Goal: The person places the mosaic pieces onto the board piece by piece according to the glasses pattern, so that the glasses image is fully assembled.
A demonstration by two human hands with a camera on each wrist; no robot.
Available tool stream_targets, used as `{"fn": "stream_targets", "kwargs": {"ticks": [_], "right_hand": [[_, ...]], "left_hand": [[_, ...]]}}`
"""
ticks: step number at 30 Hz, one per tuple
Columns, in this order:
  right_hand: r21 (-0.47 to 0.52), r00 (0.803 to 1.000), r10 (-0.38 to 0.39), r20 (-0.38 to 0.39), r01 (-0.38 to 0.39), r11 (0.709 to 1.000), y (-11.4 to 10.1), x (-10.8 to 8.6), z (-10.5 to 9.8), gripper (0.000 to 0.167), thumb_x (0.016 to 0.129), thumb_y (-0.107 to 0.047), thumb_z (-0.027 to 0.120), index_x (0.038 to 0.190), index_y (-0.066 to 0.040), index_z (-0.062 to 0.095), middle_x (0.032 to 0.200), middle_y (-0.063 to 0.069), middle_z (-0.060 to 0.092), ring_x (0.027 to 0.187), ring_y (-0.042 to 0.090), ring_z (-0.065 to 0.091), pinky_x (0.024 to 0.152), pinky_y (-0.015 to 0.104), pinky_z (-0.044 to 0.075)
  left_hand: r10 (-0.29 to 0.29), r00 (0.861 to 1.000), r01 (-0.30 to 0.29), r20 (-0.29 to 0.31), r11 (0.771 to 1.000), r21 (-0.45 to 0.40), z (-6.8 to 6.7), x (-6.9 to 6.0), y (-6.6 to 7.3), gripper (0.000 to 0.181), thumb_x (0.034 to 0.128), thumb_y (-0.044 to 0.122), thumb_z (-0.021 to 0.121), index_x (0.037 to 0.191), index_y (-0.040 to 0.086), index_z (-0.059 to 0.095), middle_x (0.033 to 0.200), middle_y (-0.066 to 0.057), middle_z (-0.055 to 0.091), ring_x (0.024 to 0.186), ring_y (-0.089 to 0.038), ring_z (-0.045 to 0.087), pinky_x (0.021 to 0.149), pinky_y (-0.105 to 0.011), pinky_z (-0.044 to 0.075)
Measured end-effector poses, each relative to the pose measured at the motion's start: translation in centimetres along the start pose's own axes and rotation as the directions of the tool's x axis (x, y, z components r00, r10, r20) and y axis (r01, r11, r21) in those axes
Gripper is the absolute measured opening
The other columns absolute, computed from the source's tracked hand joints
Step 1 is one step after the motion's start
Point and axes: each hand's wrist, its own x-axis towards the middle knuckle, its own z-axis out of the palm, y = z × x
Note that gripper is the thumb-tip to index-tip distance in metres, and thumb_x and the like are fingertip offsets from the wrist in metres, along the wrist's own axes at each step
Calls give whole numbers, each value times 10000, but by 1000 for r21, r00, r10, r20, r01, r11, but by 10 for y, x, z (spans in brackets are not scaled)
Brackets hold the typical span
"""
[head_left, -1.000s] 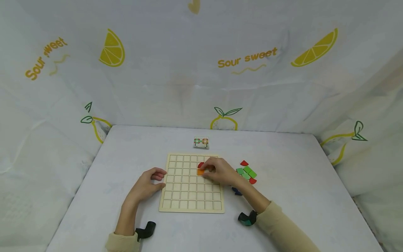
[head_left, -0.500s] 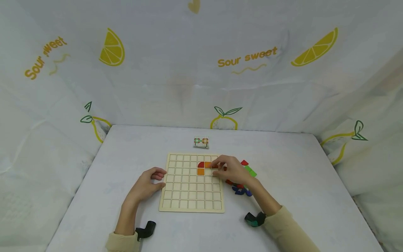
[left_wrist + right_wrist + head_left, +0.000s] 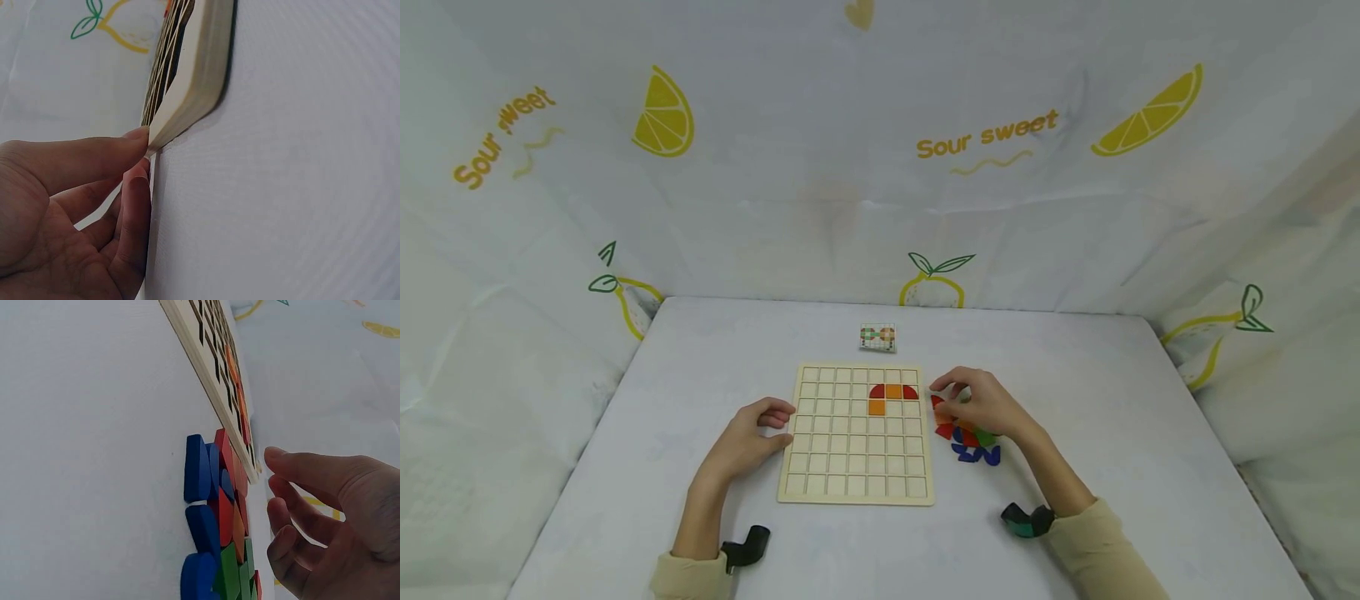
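Note:
The wooden grid board [image 3: 856, 443] lies on the white table between my hands. Four cells near its upper right hold pieces: a red quarter-circle [image 3: 877, 392], an orange square [image 3: 893, 392], another red quarter-circle [image 3: 911, 392] and a second orange square [image 3: 877, 407]. At the left edge of the board, the thumb and fingers of my left hand [image 3: 747, 437] rest against the rim. My right hand [image 3: 988, 405] hovers at the loose pieces beyond the right edge, fingers bent and apart, nothing seen between them. It partly hides the pile in the head view.
Loose red, orange, green and blue pieces [image 3: 197, 469] cluster right of the board. A small pattern card [image 3: 877, 337] lies behind it. Black wrist devices [image 3: 747, 547] sit at both wrists. A white printed curtain [image 3: 820, 233] hangs behind the table.
My right hand has left the orange square, moved right across the board and gone to the loose pieces. The upper orange square and right red quarter-circle are now uncovered. My left hand stays put.

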Motion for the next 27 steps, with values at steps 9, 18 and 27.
{"fn": "stream_targets", "kwargs": {"ticks": [9, 18, 27], "right_hand": [[-41, 998, 63, -14, -64, 997, 10, 8, 5, 283, 948, -192, 845, 1197, -70, 793, 1128, 89, 782, 905, 168, 620, 758, 183, 529], [-90, 994, 111, -23, -113, 990, 9, 16, 6, 266, 937, -251, 860, 1147, -95, 812, 995, 42, 762, 796, 148, 592, 684, 209, 515], [-72, 990, 141, 17, -139, 988, 20, 21, -3, 300, 939, -285, 862, 1167, -97, 814, 918, 36, 713, 776, 167, 586, 634, 219, 506]], "left_hand": [[-1, 1000, 1, -1, 1000, 2, 0, 0, 0, 373, 927, 3, 798, 1286, 27, 699, 1222, -142, 713, 1139, -260, 673, 998, -431, 540], [-3, 1000, 3, -1, 1000, -5, 0, 1, -1, 379, 924, 2, 802, 1288, 31, 700, 1224, -140, 712, 1137, -255, 670, 997, -425, 537], [5, 1000, -5, -6, 1000, -4, 0, 1, -1, 373, 925, 5, 802, 1284, 32, 701, 1219, -137, 712, 1131, -250, 672, 995, -424, 541]]}}
